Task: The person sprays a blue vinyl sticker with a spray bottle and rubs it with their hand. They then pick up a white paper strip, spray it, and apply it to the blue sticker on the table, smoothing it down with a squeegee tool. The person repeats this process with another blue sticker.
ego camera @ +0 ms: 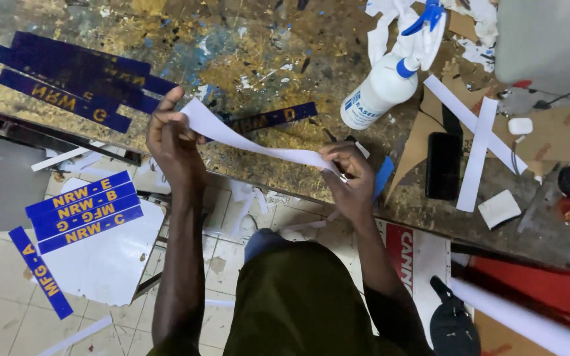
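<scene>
Both hands pinch a white strip [258, 146] taut at centre frame, left hand [174, 142] and right hand [351, 175] each clamped on an end. Peeling evenly, low over the paint-flecked tabletop [245, 59], should keep it from tearing. A spray bottle [380, 89] stands upper right.

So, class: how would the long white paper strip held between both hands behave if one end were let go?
The long white paper strip probably flops: it sags and twists between left hand and right hand. It looks thin, so likely light and easily creased.
</scene>
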